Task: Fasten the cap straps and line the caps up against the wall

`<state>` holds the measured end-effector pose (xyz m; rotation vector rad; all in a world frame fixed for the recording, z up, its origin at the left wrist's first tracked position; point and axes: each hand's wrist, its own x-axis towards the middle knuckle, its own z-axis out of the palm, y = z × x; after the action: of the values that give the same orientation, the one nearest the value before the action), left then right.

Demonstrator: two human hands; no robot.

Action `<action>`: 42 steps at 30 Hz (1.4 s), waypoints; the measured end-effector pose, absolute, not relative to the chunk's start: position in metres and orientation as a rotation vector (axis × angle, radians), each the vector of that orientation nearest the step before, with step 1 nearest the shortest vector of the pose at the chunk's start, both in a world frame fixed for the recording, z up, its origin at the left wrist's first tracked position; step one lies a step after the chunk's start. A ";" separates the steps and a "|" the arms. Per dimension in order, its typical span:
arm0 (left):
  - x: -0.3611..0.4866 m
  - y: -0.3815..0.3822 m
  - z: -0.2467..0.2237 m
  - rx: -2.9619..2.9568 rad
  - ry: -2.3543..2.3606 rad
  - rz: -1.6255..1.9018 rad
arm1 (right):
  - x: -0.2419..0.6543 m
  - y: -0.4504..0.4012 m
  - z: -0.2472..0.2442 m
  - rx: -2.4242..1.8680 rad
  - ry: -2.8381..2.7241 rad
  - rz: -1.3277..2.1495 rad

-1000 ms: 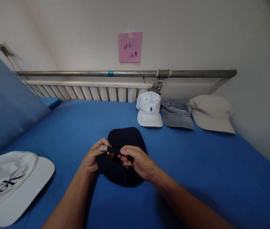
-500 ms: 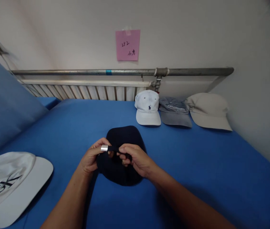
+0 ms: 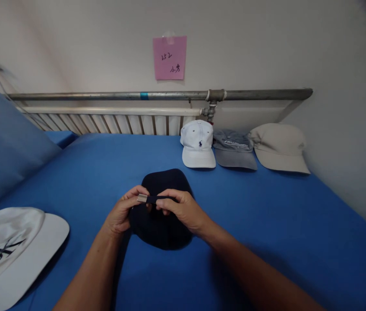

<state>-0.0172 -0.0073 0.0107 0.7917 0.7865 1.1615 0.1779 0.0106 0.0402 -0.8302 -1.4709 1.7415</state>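
Note:
A dark navy cap (image 3: 166,231) lies between my hands on the blue bed surface (image 3: 235,203), its back strap toward me. My left hand (image 3: 124,209) pinches the strap's silver metal buckle (image 3: 142,198) at the cap's left side. The dark strap (image 3: 152,199) runs to the right from the buckle. Its other part is between the thumb and fingers of my right hand (image 3: 181,209). The fingertips under the strap are partly hidden.
At the back stand a white cap (image 3: 198,144), a grey cap (image 3: 235,150) and a beige cap (image 3: 279,147). A large white cap (image 3: 17,255) lies at the left. Behind are a radiator (image 3: 121,123), a metal pipe (image 3: 105,96) and a pink note (image 3: 169,58).
My right fingers have uncurled a little and now pinch the strap flatter, with more of it showing beside the buckle. The whole view has shifted slightly.

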 end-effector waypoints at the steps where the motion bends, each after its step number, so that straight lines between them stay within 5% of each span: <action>1: -0.017 -0.007 0.011 0.796 0.793 1.157 | 0.178 0.011 0.040 -0.828 -1.470 1.724; 22: -0.011 -0.009 0.018 0.786 0.844 1.148 | 0.166 0.007 0.025 -0.760 -0.987 2.088; 42: -0.010 -0.009 0.023 0.732 0.986 1.071 | 0.171 0.012 0.028 -0.832 -1.107 1.942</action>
<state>-0.0097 -0.0093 0.0230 0.7320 0.9861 1.0707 0.1712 0.0122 0.0285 -0.8316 -1.1071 1.9419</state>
